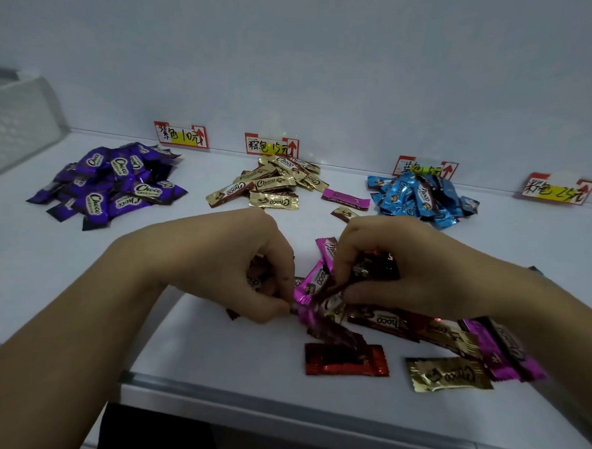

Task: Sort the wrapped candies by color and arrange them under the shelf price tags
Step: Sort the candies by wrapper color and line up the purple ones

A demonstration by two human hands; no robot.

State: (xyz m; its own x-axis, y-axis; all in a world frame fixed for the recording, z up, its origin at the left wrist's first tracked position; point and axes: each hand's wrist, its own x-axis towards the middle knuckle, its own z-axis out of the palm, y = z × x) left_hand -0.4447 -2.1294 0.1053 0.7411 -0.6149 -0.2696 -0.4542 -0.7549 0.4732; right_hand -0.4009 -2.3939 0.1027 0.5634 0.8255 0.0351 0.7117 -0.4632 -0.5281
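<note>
Spanning view: white shelf [67,283], pale wall [293,56], possibly basket [19,120] left.

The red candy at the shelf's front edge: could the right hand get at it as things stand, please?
Probably yes, once freed. The red candy lies flat and uncovered, nothing on it, just below the right hand. That hand is bunched over candies in the mixed pile, so it would need to let go first.

Left hand [249,266] and right hand [380,267] close together — fingers curled, pinching.
</note>
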